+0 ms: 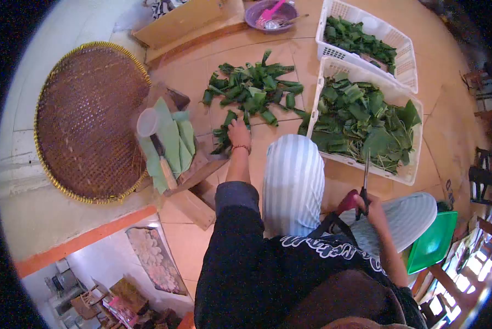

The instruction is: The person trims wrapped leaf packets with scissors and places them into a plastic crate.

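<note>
My left hand reaches down to the floor, its fingers closed at a green leaf roll by the near edge of a pile of leaf rolls. The fingertips are partly lost among the dark green pieces. In my right hand, beside my bent knee, is a pair of scissors. Their blades point forward, over the near side of a white plastic crate full of cut leaves.
A second white crate with leaves stands behind. At left are a round woven tray and a wooden stand bearing flat leaves, a knife and a clear cup. A purple basin sits at the back; a green tray lies at right.
</note>
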Demonstrator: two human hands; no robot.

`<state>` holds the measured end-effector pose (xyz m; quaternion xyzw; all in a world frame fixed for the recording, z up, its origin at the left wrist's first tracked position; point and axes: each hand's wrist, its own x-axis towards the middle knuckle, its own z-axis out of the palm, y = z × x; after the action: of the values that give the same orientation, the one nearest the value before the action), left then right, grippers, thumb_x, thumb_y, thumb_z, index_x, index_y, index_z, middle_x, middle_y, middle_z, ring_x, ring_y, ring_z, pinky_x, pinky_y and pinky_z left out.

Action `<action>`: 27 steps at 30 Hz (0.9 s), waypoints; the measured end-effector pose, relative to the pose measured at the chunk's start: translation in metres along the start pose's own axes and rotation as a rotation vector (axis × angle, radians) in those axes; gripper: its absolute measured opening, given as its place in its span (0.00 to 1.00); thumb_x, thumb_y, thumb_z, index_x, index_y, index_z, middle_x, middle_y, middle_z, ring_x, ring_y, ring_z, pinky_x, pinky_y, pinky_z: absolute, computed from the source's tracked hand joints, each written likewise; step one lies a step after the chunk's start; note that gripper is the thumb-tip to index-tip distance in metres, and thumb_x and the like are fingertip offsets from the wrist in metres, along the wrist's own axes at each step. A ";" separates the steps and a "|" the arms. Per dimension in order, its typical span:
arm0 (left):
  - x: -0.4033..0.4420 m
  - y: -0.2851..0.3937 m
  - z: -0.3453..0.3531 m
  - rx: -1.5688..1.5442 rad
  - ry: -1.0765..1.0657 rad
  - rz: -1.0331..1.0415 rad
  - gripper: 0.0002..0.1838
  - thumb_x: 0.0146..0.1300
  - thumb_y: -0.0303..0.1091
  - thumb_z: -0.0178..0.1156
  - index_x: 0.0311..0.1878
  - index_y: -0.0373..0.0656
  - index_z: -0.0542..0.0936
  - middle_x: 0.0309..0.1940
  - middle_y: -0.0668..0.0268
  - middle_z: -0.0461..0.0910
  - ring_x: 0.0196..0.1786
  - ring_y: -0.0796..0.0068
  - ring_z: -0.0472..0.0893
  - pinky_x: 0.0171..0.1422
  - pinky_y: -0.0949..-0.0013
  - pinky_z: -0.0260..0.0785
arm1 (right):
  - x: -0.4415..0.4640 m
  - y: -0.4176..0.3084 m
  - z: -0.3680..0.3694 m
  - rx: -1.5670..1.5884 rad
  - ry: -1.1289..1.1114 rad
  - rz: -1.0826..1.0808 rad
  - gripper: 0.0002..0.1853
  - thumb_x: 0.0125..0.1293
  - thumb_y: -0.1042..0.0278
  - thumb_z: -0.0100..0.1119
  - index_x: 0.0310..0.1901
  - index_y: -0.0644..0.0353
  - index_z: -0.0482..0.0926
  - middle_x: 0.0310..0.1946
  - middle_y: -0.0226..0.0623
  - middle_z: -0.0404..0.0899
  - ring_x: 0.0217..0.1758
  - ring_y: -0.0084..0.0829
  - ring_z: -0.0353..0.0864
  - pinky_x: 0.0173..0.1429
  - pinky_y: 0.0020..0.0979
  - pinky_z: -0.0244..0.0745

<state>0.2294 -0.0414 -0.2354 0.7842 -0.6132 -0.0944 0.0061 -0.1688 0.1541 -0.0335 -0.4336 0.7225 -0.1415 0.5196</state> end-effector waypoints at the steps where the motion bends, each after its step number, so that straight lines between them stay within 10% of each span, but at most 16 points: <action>1: -0.003 0.003 -0.001 0.055 0.057 0.064 0.22 0.49 0.35 0.62 0.48 0.40 0.71 0.50 0.57 0.65 0.53 0.55 0.68 0.49 0.58 0.69 | -0.005 -0.011 -0.001 0.039 -0.029 0.033 0.19 0.60 0.52 0.57 0.25 0.61 0.72 0.17 0.29 0.72 0.20 0.20 0.70 0.26 0.24 0.65; 9: -0.021 -0.004 0.068 -0.455 -0.004 0.116 0.20 0.50 0.31 0.60 0.45 0.36 0.69 0.32 0.51 0.77 0.39 0.56 0.78 0.46 0.58 0.69 | 0.013 0.024 0.006 -0.004 0.014 -0.125 0.19 0.58 0.52 0.59 0.27 0.64 0.75 0.16 0.28 0.73 0.19 0.20 0.70 0.24 0.25 0.66; 15: 0.002 0.018 -0.106 -1.686 -0.272 -0.092 0.17 0.59 0.42 0.55 0.44 0.40 0.73 0.36 0.68 0.76 0.38 0.76 0.74 0.42 0.72 0.67 | 0.034 0.004 -0.027 -0.060 0.105 -0.195 0.19 0.56 0.52 0.61 0.25 0.63 0.74 0.15 0.28 0.71 0.17 0.19 0.69 0.22 0.24 0.63; 22: -0.060 0.138 -0.313 -1.659 -0.708 0.327 0.15 0.64 0.38 0.50 0.48 0.38 0.69 0.39 0.58 0.78 0.38 0.71 0.79 0.35 0.67 0.74 | 0.025 -0.067 -0.040 -0.074 0.108 -0.435 0.21 0.54 0.50 0.62 0.30 0.63 0.73 0.18 0.32 0.72 0.22 0.22 0.70 0.26 0.26 0.64; 27: -0.114 0.208 -0.297 -1.380 -0.821 0.488 0.12 0.63 0.33 0.52 0.45 0.35 0.70 0.36 0.59 0.78 0.35 0.72 0.79 0.34 0.68 0.77 | 0.000 -0.074 -0.050 -0.166 0.033 -0.519 0.26 0.51 0.42 0.61 0.31 0.63 0.72 0.22 0.38 0.72 0.26 0.29 0.70 0.31 0.31 0.65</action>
<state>0.0491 -0.0153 0.0980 0.3532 -0.5239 -0.7224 0.2810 -0.1771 0.0988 0.0360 -0.6429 0.6047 -0.2172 0.4170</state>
